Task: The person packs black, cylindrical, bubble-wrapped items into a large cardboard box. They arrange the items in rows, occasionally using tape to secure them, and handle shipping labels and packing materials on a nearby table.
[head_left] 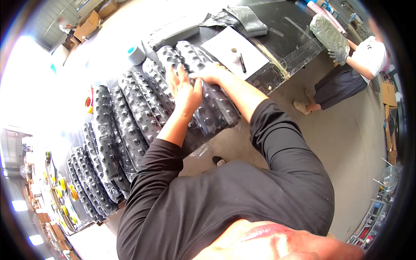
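Observation:
A row of long black studded rolls, many in shiny clear plastic wrap, lies side by side along the table. My left hand is over the rolls at the right end, its fingers spread and nothing in its grasp. Just right of it, my right hand rests on the rightmost studded roll, fingers bent together at its surface. What those fingertips pinch, if anything, is too small to tell. The lower parts of the rightmost rolls show between my forearms.
A white sheet with a black marker pen and a tape roll lie on the dark table. Grey plastic bags sit at the far side. At right, a gloved person holds a wrapped bundle.

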### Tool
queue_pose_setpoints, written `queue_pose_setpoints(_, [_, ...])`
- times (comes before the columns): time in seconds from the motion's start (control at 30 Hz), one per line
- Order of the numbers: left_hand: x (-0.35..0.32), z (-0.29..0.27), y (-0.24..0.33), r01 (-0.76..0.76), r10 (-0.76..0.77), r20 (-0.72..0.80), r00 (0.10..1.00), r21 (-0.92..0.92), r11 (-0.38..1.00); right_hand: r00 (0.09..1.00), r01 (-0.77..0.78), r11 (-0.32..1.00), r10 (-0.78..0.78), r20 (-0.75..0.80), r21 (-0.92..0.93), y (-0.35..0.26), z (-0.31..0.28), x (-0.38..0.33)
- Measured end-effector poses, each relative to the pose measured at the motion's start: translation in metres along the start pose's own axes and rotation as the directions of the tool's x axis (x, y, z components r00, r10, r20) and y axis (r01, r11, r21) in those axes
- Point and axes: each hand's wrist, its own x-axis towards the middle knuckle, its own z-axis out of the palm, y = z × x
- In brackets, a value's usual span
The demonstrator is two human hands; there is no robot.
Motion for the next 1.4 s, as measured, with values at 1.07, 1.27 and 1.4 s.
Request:
queue_pose_setpoints(1.07, [0.149, 0.115, 0.125, -0.175, -0.099, 0.730, 0.676, 0.290, 0.941, 0.903, -0.265, 0.964, 0.252, -0.348, 0.012, 0.240, -0.105, 0.109])
queue_pose_setpoints(1.27, [0.149, 0.223, 0.104, -0.113, -0.063, 0.750, 0.659, 0.181, 0.977, 0.984, -0.092, 0.992, 0.078, -0.159, -0.086, 0.256, -0.112, 0.105])
queue_pose_setpoints(1.4, [0.132, 0.253, 0.146, -0.066, -0.012, 0.692, 0.722, 0.085, 0.994, 0.975, -0.051, 0.997, 0.063, -0.213, 0.065, 0.320, -0.124, 0.101])
